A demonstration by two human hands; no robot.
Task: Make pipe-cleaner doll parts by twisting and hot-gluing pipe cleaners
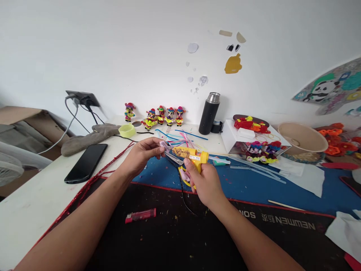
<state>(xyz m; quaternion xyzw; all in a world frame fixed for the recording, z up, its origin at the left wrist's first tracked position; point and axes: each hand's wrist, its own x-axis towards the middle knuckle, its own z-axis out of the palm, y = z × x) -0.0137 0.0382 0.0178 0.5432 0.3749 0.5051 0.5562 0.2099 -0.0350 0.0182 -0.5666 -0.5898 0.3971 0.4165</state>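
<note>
A yellow glue gun [183,152] is held in my right hand [205,180], its nozzle pointing left. My left hand [148,152] pinches a small pale lilac piece [164,146] right at the nozzle tip; whether the two touch is unclear. Scissors [174,159] with metal blades lie on the blue mat just under the gun, their yellow handle partly behind my right hand. A thin black cord [184,201] hangs down below the gun onto the black mat.
A red lighter [141,215] lies on the black mat [158,244]. A phone [86,163] and red tinsel stems [90,182] are at left. Behind stand several small figures [170,116], a black bottle [209,114] and a white box [229,141]. Clear glue sticks [259,169] lie right.
</note>
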